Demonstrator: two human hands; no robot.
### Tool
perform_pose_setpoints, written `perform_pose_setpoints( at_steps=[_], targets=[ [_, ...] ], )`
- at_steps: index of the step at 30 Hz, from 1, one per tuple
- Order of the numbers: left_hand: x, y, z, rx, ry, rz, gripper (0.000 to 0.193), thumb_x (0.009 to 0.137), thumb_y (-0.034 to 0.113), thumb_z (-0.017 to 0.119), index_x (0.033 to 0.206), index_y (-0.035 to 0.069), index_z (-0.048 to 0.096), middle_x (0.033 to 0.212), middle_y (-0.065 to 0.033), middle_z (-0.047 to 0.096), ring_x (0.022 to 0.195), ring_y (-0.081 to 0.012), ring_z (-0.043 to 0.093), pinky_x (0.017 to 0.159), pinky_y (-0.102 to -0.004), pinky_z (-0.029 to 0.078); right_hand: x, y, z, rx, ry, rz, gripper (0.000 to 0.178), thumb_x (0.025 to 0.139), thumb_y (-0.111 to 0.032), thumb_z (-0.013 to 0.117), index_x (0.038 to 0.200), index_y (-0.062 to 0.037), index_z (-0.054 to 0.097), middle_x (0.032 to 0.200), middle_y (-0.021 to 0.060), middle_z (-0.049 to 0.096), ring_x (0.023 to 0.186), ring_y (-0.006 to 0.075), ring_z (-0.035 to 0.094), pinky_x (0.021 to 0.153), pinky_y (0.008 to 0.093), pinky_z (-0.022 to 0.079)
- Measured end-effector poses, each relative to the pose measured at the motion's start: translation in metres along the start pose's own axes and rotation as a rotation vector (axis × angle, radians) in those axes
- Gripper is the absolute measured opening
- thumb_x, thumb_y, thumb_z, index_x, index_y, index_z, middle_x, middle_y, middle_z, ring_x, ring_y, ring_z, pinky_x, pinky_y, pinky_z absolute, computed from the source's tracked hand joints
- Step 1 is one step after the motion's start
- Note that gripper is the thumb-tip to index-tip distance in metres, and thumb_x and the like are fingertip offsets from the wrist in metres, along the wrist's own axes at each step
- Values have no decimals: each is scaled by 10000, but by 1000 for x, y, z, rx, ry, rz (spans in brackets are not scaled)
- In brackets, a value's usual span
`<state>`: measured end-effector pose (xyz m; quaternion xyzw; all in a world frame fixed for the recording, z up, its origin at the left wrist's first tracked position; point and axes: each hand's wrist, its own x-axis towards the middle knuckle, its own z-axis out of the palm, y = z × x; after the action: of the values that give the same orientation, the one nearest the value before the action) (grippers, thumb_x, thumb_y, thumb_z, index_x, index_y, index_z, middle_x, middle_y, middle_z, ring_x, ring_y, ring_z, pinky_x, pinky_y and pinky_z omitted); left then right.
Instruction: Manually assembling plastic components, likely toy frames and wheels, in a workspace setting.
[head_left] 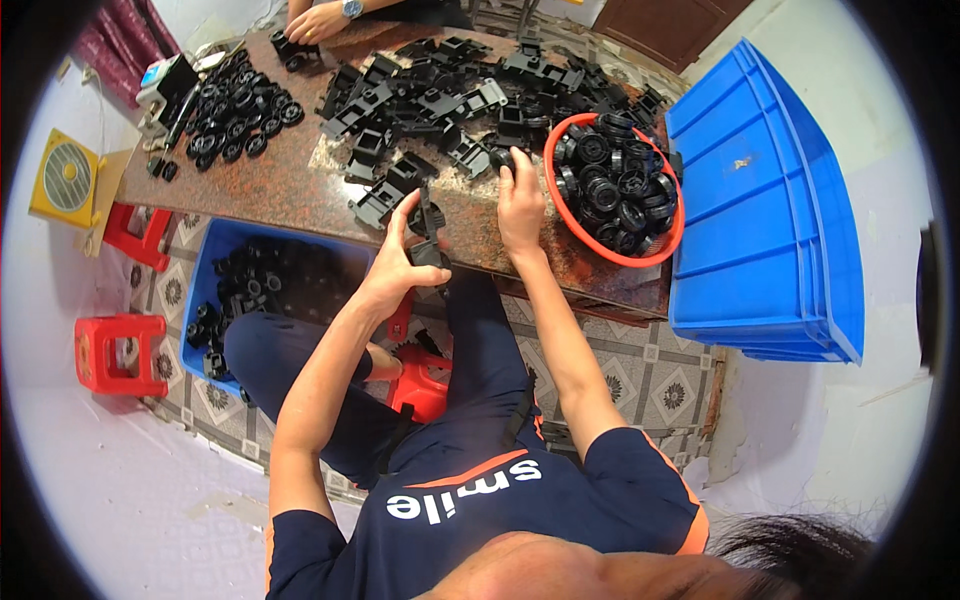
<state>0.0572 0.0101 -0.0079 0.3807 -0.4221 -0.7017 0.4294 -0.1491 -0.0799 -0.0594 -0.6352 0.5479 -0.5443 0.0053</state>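
Left hand (pixel 390 265) holding bracket (pixel 429 222) (black), right hand (pixel 521 208) pinching wheel (pixel 502 159)

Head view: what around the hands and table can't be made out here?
All in the head view:
- Black part: partly covered by the left hand holding it.
- Dark piece at the right hand: fingers cover part; too small to identify.
- Lower black wheels: hidden under upper ones.
- Blue crate: partly behind the person's leg.
- Co-worker's head: cut off by the top edge.
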Motion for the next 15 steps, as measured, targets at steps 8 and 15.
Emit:
perform_pose_setpoints(
  at_steps=[8, 15],
  targets=[
    [2, 2, 3, 366, 81, 97, 1163, 531, 38, 798, 1526, 203, 219, 1526, -90, 149, 1315, -274, 337, 1047, -393, 407, 0, -86, -52, 1124, -528, 652, 235, 931, -97, 647, 1143, -4, 603, 880, 57, 660, 596, 82, 597, 506, 205, 479],
    [2, -3, -2, 553, 68, 254, 1198, 533, 33, 767, 1543, 210, 147, 1522, -106, 154, 1304, -282, 354, 1048, -394, 407, -4, -85, -50, 1073, -574, 628, 236, 924, -93, 659, 1131, 9, 608, 863, 67, 664, 603, 88, 610, 519, 208, 498]
  ],
)
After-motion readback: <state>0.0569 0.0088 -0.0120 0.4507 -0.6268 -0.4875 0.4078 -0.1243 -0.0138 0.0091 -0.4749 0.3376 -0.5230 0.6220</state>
